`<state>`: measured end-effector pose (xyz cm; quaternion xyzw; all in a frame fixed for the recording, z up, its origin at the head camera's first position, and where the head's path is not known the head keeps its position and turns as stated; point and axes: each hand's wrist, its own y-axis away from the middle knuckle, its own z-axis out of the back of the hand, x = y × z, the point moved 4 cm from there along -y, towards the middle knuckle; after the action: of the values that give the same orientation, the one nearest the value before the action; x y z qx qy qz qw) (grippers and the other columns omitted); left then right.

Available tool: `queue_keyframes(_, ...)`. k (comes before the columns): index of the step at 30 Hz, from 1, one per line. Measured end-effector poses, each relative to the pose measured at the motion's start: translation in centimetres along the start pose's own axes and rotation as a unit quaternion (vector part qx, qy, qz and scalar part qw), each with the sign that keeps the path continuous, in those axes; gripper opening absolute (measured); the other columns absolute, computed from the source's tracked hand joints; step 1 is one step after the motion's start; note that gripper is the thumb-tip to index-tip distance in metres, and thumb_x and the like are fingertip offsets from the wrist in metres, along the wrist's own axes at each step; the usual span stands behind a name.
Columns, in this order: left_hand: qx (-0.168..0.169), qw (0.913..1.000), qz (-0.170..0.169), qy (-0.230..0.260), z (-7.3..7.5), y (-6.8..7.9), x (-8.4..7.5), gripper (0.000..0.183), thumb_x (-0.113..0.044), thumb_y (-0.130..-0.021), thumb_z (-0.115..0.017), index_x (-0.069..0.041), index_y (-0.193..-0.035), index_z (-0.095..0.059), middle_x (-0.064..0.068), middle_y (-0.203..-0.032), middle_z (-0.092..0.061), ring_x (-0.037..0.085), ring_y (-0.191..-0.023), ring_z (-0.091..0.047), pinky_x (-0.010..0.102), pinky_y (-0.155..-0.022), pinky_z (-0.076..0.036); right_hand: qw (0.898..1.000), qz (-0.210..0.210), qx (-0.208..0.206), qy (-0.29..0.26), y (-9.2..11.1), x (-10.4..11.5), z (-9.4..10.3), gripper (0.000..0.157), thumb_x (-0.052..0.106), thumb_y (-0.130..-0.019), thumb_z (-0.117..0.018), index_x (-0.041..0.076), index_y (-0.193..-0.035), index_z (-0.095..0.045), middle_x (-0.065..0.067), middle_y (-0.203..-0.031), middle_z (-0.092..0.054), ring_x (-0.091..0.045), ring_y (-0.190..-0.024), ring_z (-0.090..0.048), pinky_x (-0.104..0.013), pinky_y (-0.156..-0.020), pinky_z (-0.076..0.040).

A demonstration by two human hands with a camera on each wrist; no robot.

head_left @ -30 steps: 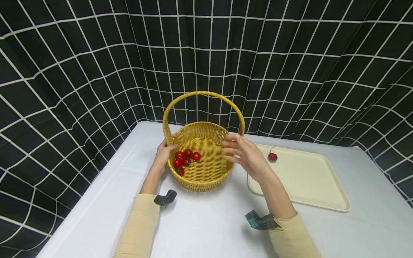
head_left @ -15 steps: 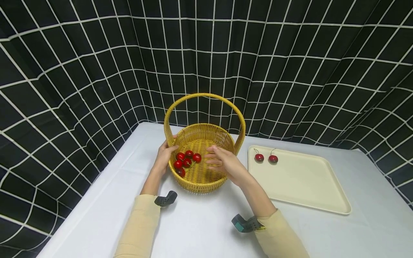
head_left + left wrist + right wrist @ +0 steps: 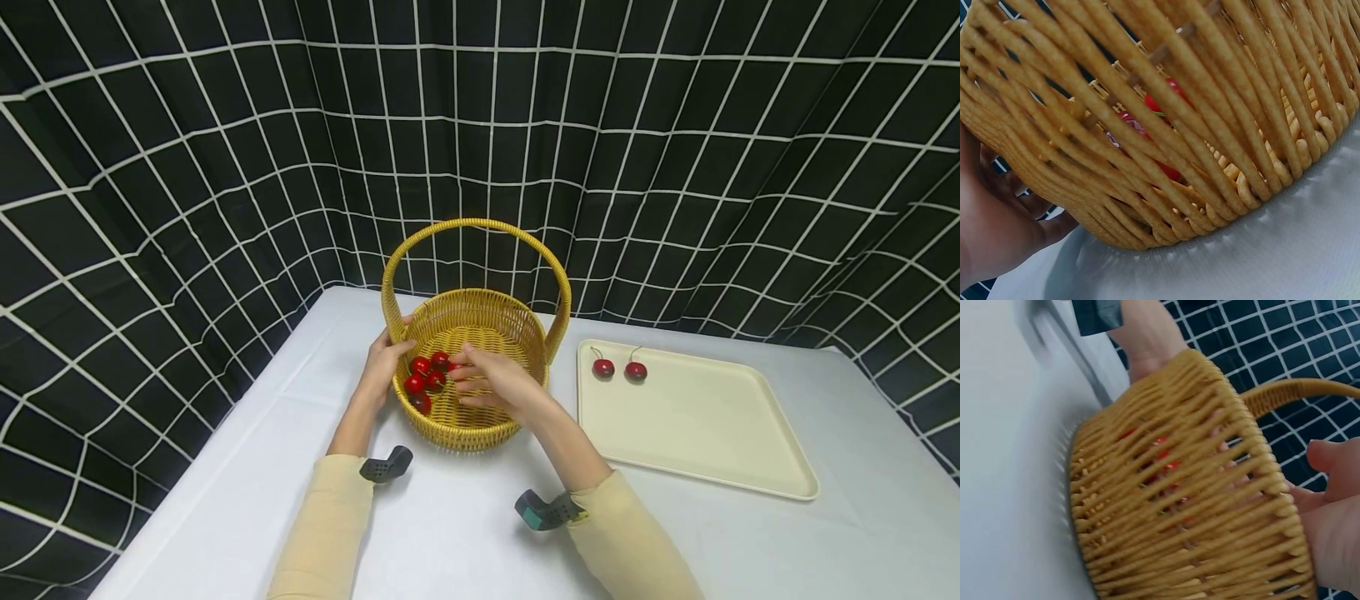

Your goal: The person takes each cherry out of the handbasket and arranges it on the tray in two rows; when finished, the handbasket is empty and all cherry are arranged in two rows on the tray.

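A yellow wicker basket (image 3: 480,437) with a tall hoop handle stands on the table, several red cherries (image 3: 416,383) gathered in its left part. At the basket's left side my left hand (image 3: 380,367) grips the rim, thumb over the edge and fingers outside. My right hand (image 3: 495,382) reaches down into the basket with its fingers loosely extended beside the cherries. Its fingertips partly cover the rightmost cherry; whether they touch it I cannot tell. In the right wrist view, the weave (image 3: 1179,487) hides most of the right fingers.
To the right lies a cream tray (image 3: 705,425) with two stemmed cherries near its far left corner, one left cherry (image 3: 603,368) and one right cherry (image 3: 636,372). A white cloth (image 3: 450,533) covers the table. Behind it hangs a black curtain with white grid lines (image 3: 510,125).
My right hand has moved left from the basket's right rim to the cherries inside. It uncovered the tray's left cherry on the way. My left hand keeps its hold on the basket.
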<state>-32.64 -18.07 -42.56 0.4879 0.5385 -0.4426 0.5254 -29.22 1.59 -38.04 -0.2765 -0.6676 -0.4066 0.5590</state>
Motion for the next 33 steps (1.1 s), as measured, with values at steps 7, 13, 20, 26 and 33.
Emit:
queue_keyframes(7, -0.008, 0.9999, 0.008, -0.001, 0.0, -0.3, 0.2, 0.049, -0.009, -0.093, -0.051, -0.013, -0.141, -0.044, 0.009, -0.146, -0.04, 0.024, -0.133, -0.035, 0.041, -0.111, -0.02, 0.999, -0.017, 0.013, 0.029, -0.6, -0.5, -0.9, 0.053, 0.038, -0.101, -0.044, -0.005, -0.131, -0.048, -0.026, -0.127, -0.052, -0.039, -0.112, -0.054, -0.045, -0.09, -0.048)
queue_keyframes(13, -0.012, 0.9999, 0.004, -0.004, 0.1, -0.2, 0.2, 0.049, -0.008, -0.093, -0.051, -0.012, -0.141, -0.044, 0.01, -0.145, -0.04, 0.024, -0.132, -0.035, 0.041, -0.111, -0.022, 0.997, -0.056, 0.029, 0.053, -1.3, -1.0, -1.9, 0.054, 0.041, -0.099, -0.047, -0.002, -0.131, -0.05, -0.021, -0.126, -0.054, -0.036, -0.111, -0.056, -0.045, -0.086, -0.051)
queue_keyframes(20, -0.009, 0.9999, -0.004, -0.004, 0.0, -0.1, 0.1, 0.047, -0.007, -0.093, -0.051, -0.01, -0.14, -0.045, 0.011, -0.144, -0.041, 0.025, -0.132, -0.036, 0.042, -0.11, -0.022, 0.993, -0.084, 0.032, 0.079, -1.9, -1.4, -2.3, 0.052, 0.044, -0.097, -0.049, 0.003, -0.128, -0.054, -0.016, -0.121, -0.058, -0.032, -0.106, -0.059, -0.043, -0.082, -0.053)
queue_keyframes(26, -0.013, 0.9999, 0.0, -0.004, 0.0, -0.2, 0.1, 0.046, -0.008, -0.093, -0.051, -0.011, -0.139, -0.046, 0.01, -0.143, -0.042, 0.023, -0.131, -0.037, 0.042, -0.111, -0.021, 0.991, -0.086, 0.045, 0.09, -2.3, -1.6, -2.5, 0.053, 0.044, -0.097, -0.05, 0.003, -0.131, -0.053, -0.015, -0.121, -0.057, -0.03, -0.104, -0.061, -0.043, -0.081, -0.053)
queue_keyframes(33, -0.016, 0.9999, 0.003, -0.001, 0.0, -0.2, 0.1, 0.047, -0.008, -0.093, -0.051, -0.012, -0.14, -0.045, 0.01, -0.143, -0.042, 0.023, -0.131, -0.037, 0.042, -0.111, -0.021, 0.989, -0.08, 0.062, 0.106, -2.6, -1.7, -3.0, 0.05, 0.04, -0.098, -0.05, 0.003, -0.132, -0.052, -0.016, -0.122, -0.055, -0.031, -0.103, -0.06, -0.042, -0.084, -0.052)
